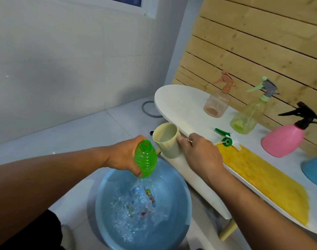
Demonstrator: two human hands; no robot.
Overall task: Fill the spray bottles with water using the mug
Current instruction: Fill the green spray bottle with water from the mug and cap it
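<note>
A white oval worktop (181,103) runs along a slatted wooden wall (262,42), with a yellow cloth (265,179) spread along its near edge. Below it, on the tiled floor, sits a blue basin (103,204) of churning water.

On the worktop stand a pink spray bottle (283,141) with a black trigger head, a pale green spray bottle (247,118) with a grey and green head, and a clear peach spray bottle (217,103) with an orange head, all well apart from the hands. A loose green spray head (225,139) lies at the far end of the cloth.

The left hand (123,154) grips a ribbed green bottle (146,159), uncapped, tilted over the basin with its neck pointing up and away. The right hand (199,152) holds a cream mug (167,141) by its far side, fingers curled round it, the mug tipped with its open mouth facing the camera, just beside the bottle's neck. Water falls below the green bottle into the basin.
</note>
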